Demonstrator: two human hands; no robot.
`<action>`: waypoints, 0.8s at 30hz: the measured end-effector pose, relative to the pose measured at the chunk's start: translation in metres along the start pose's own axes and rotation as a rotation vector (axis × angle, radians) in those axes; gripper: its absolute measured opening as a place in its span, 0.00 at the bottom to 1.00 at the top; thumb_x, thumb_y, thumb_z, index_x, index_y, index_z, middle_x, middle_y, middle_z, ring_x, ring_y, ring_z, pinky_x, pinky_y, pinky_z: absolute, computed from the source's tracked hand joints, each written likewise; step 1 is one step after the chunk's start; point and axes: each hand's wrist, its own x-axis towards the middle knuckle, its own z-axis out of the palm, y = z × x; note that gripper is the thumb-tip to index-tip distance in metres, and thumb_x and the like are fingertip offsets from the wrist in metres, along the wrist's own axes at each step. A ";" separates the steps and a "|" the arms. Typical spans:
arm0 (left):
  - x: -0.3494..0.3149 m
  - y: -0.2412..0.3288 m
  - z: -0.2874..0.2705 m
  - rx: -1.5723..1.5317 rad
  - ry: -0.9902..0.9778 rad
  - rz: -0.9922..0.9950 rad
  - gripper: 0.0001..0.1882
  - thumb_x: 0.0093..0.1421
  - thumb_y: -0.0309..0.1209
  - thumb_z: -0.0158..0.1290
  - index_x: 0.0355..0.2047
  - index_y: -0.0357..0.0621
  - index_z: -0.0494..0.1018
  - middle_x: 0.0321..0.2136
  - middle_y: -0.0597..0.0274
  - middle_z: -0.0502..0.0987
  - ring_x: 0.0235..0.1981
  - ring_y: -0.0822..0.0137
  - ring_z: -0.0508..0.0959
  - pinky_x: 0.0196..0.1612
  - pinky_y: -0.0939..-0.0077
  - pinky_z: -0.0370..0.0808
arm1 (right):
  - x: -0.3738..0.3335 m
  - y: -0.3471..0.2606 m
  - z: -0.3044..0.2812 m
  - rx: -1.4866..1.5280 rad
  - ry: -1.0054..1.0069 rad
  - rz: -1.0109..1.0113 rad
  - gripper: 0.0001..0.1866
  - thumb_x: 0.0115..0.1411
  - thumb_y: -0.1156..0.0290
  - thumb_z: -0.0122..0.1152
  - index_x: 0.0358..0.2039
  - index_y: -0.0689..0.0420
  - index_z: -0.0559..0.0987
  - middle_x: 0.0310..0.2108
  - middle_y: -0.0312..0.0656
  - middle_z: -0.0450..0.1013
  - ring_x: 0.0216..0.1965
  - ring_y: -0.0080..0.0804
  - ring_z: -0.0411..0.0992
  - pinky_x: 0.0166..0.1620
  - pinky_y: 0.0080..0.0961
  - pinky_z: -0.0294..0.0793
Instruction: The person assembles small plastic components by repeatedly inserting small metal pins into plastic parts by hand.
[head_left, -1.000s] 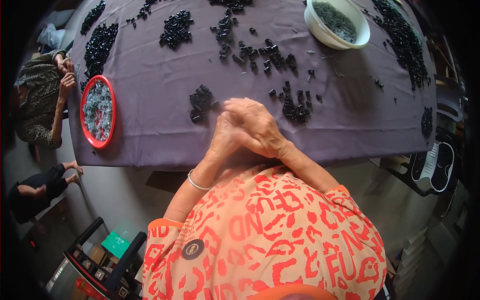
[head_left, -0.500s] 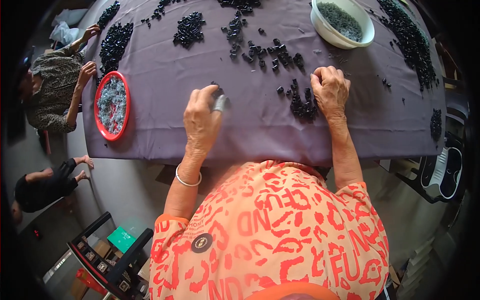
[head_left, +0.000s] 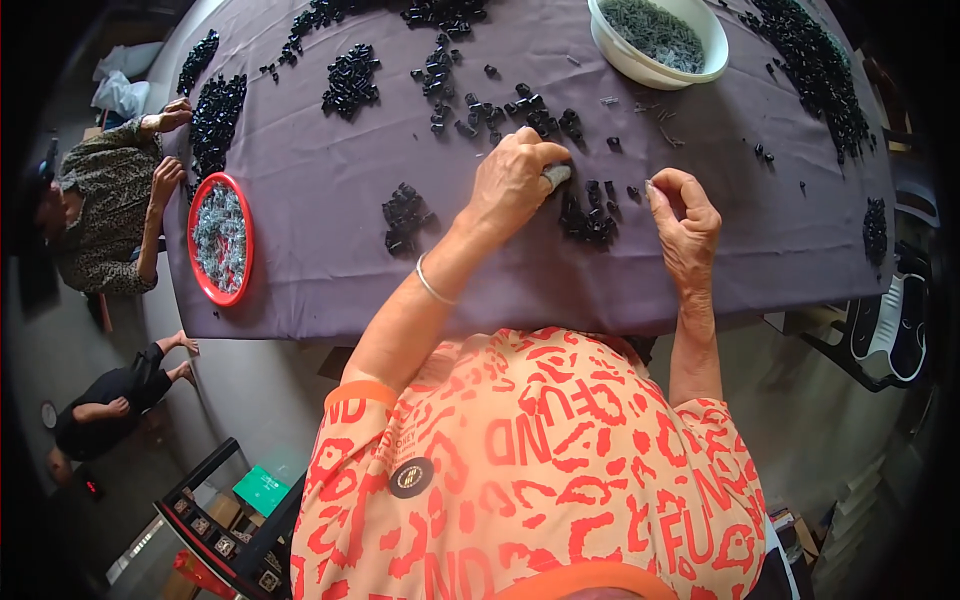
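My left hand (head_left: 512, 182) reaches across to the middle of the table, its fingers curled together and a grey cover (head_left: 557, 176) on one fingertip. Beside it lies a small heap of short black tube-like plastic parts (head_left: 588, 222). Whether a part is between its fingers is hidden. To the right of that heap, my right hand (head_left: 688, 228) is closed in a pinch of thumb and forefinger. A tiny pale bit shows at the fingertips, too small to name. One loose black part (head_left: 633, 192) lies close to them. Another black heap (head_left: 403, 218) sits left of my left forearm.
A white bowl (head_left: 712, 68) of thin clear-grey pieces stands at the back right. At the left is a red-rimmed tray (head_left: 250, 240) of similar pieces. Black parts (head_left: 812, 85) spread along the right side. A co-worker's hands (head_left: 168, 178) are at the left edge.
My left hand has moved right and forward, toward the middle heap. A black heap is uncovered where it was. My right hand has shifted slightly back and turned, showing its pinch.
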 end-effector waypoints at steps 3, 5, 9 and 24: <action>0.009 0.005 -0.003 0.084 -0.227 -0.040 0.10 0.50 0.29 0.57 0.35 0.49 0.79 0.32 0.61 0.73 0.38 0.58 0.74 0.40 0.65 0.74 | -0.002 -0.003 0.003 0.051 -0.012 0.017 0.04 0.56 0.81 0.60 0.33 0.61 0.76 0.28 0.29 0.71 0.29 0.13 0.68 0.35 0.12 0.68; 0.009 0.000 -0.002 0.088 -0.212 0.065 0.09 0.50 0.28 0.57 0.33 0.50 0.78 0.32 0.62 0.73 0.38 0.59 0.74 0.40 0.64 0.74 | -0.003 -0.006 0.006 0.066 -0.016 0.011 0.04 0.56 0.81 0.60 0.33 0.60 0.76 0.28 0.29 0.71 0.30 0.13 0.68 0.35 0.12 0.68; 0.003 -0.004 0.002 0.079 -0.126 0.165 0.08 0.49 0.28 0.57 0.31 0.47 0.77 0.31 0.62 0.73 0.37 0.59 0.74 0.40 0.65 0.74 | -0.006 -0.012 0.015 0.083 -0.068 -0.012 0.04 0.56 0.81 0.60 0.33 0.61 0.76 0.29 0.31 0.71 0.30 0.14 0.68 0.36 0.13 0.69; -0.057 -0.010 -0.026 -1.239 0.065 -0.442 0.06 0.57 0.25 0.57 0.34 0.37 0.75 0.29 0.63 0.78 0.27 0.75 0.77 0.29 0.81 0.75 | -0.018 -0.036 0.035 0.378 -0.191 0.118 0.04 0.58 0.80 0.59 0.35 0.62 0.77 0.29 0.29 0.72 0.31 0.13 0.69 0.38 0.12 0.69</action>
